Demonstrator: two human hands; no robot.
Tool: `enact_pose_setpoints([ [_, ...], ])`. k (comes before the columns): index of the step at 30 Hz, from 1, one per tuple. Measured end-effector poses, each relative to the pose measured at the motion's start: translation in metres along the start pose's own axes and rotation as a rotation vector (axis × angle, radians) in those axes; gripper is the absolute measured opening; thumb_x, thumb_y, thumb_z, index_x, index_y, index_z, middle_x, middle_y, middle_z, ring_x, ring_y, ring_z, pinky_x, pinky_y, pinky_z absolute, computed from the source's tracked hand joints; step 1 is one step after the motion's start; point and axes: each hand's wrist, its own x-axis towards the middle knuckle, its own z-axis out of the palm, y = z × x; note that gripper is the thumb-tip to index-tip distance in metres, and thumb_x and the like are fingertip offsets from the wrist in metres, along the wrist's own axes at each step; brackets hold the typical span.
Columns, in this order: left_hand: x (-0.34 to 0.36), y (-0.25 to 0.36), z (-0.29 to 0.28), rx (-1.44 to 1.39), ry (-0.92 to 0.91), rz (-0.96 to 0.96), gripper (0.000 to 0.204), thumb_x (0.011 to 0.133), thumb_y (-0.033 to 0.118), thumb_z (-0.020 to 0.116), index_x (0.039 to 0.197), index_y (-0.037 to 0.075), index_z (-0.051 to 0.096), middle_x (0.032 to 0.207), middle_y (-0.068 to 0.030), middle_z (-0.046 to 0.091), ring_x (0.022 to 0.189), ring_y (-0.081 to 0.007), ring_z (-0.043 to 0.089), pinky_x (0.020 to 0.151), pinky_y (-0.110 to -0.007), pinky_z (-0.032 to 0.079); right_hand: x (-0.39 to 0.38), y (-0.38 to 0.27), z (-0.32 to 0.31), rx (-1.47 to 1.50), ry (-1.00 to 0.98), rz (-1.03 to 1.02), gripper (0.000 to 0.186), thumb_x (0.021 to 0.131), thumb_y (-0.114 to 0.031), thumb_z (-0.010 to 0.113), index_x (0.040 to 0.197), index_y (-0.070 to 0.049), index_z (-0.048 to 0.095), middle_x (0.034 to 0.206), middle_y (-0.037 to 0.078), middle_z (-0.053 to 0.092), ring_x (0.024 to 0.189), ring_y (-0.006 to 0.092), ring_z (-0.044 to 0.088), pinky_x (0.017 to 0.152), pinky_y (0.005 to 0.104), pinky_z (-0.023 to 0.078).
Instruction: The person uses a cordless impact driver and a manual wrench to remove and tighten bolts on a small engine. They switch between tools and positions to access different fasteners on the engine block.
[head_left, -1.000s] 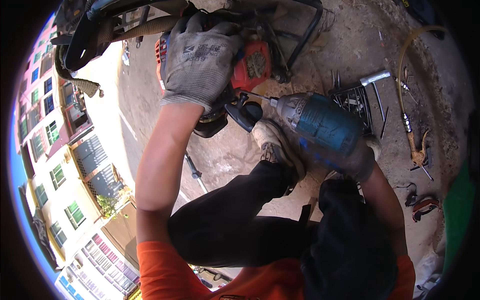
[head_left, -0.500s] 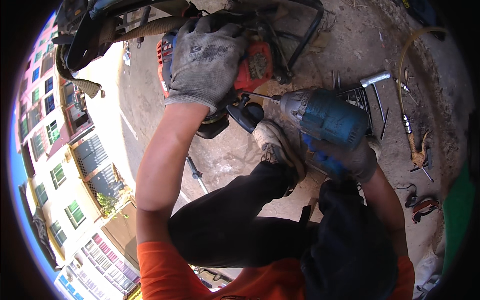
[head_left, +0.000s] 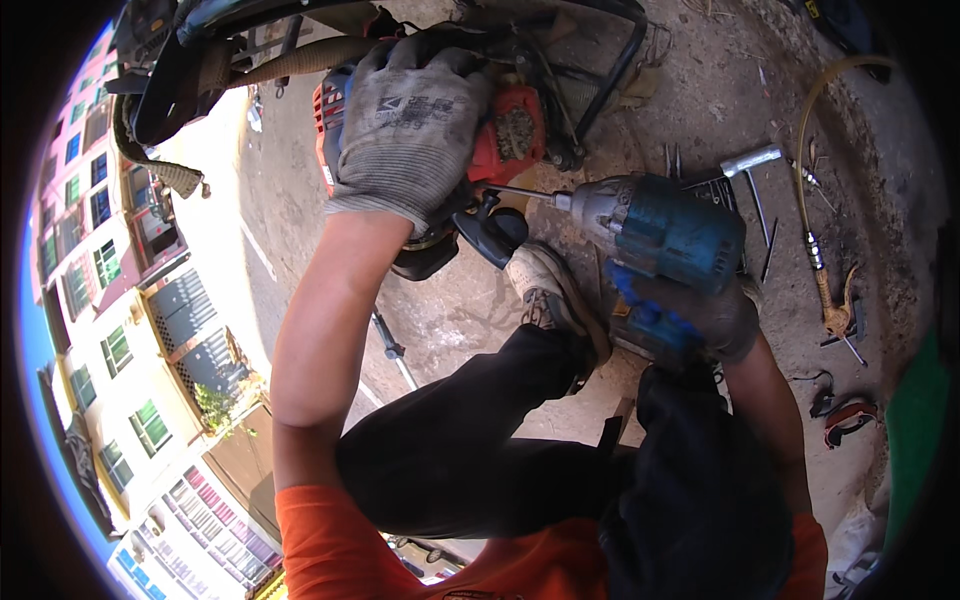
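My left hand (head_left: 415, 120), in a grey work glove, is closed over the top of a small red-and-black engine (head_left: 515, 130). Its fingertips are partly lost among the dark parts behind. My right hand (head_left: 705, 312), in a dark grey glove, grips the handle of a teal cordless power driver (head_left: 675, 230). From the driver's nose a long thin bit (head_left: 525, 192) points left and reaches the engine's side, just below the red cover. Where the bit's tip meets the engine is hard to make out. A black knob-like part (head_left: 495, 230) juts out below the bit.
My shoe (head_left: 550, 295) stands just below the engine. Right of the driver lie a T-shaped socket wrench (head_left: 750, 160), thin rods and a hose (head_left: 803, 180) with metal fittings. A black frame (head_left: 615, 70) and a woven strap (head_left: 300, 62) cross the far side.
The driver has shifted slightly right, away from the engine, and more of its bit shows. My left hand has stayed almost still on the engine.
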Motion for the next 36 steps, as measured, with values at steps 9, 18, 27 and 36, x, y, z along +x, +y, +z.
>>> enact_pose_setpoints([
  [9, -0.007, -0.002, -0.004, -0.196, 0.128, 0.063, 0.034, 0.084, 0.015, 0.063, 0.118, 0.017, 0.067, 0.110, -0.0078, 0.068, 0.108, -0.0293, 0.063, 0.097, -0.046, 0.046, -0.001, 0.002, -0.004, -0.041, -0.024, -0.055, 0.038, 0.084, 0.000, 0.074, 0.120, -0.004, 0.063, 0.099, 0.006, 0.069, 0.076, 0.0110, 0.063, 0.058, 0.0246, 0.051],
  [18, -0.040, 0.020, -0.016, -0.148, -0.143, 0.168, 0.028, 0.082, 0.018, 0.069, 0.110, 0.018, 0.070, 0.089, -0.0112, 0.065, 0.091, -0.0297, 0.064, 0.087, -0.042, 0.049, 0.003, 0.010, -0.009, 0.145, -0.038, 0.017, 0.034, 0.082, -0.007, 0.078, 0.115, -0.006, 0.068, 0.093, 0.005, 0.073, 0.068, 0.0083, 0.064, 0.058, 0.0235, 0.052],
  [27, -0.037, 0.036, 0.000, -0.113, -0.073, 0.237, 0.015, 0.078, 0.015, 0.063, 0.090, 0.011, 0.070, 0.079, -0.0072, 0.065, 0.084, -0.0247, 0.063, 0.079, -0.041, 0.048, -0.002, 0.024, -0.021, 0.125, -0.039, -0.046, 0.048, 0.084, 0.003, 0.072, 0.129, -0.005, 0.058, 0.118, 0.015, 0.068, 0.092, 0.0173, 0.068, 0.062, 0.0269, 0.054],
  [36, -0.025, 0.039, -0.021, -0.352, -0.137, 0.331, 0.023, 0.075, 0.011, 0.067, 0.097, 0.009, 0.071, 0.102, -0.0120, 0.066, 0.099, -0.0281, 0.064, 0.083, -0.040, 0.053, -0.029, 0.008, -0.073, -0.231, -0.078, -0.329, 0.061, 0.080, 0.002, 0.073, 0.136, -0.005, 0.052, 0.123, 0.018, 0.065, 0.106, 0.0282, 0.067, 0.088, 0.0368, 0.056],
])
